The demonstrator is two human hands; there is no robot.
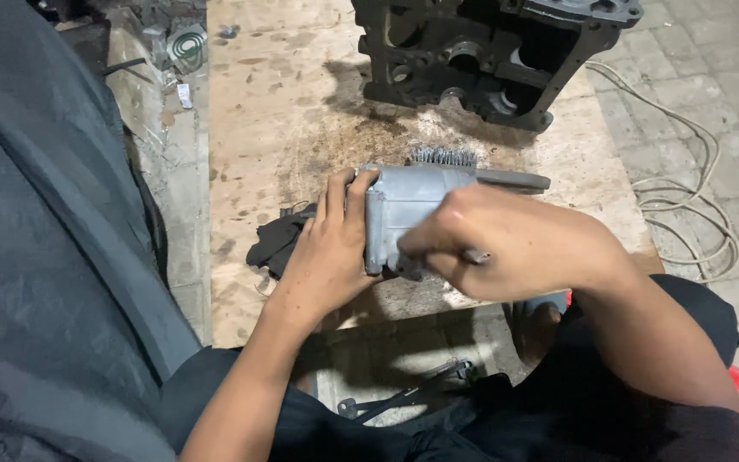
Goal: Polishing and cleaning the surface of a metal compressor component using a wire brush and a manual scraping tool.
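A grey cast-metal block-shaped part (404,210) stands on a stained plywood board (284,111). My left hand (327,248) grips its left end, fingers wrapped over the top edge. My right hand (506,244) is closed around a small tool whose dark tip (475,256) shows between the fingers, held against the part's front face. The hand is motion-blurred. A wire brush (472,162), bristles up, lies just behind the part.
A big dark engine casting (489,51) stands at the board's far end. A black rag (280,239) lies left of my left hand. White cable (686,197) loops on the paving at right. Wrenches (412,393) lie below the board. A dark tarp (44,214) fills the left.
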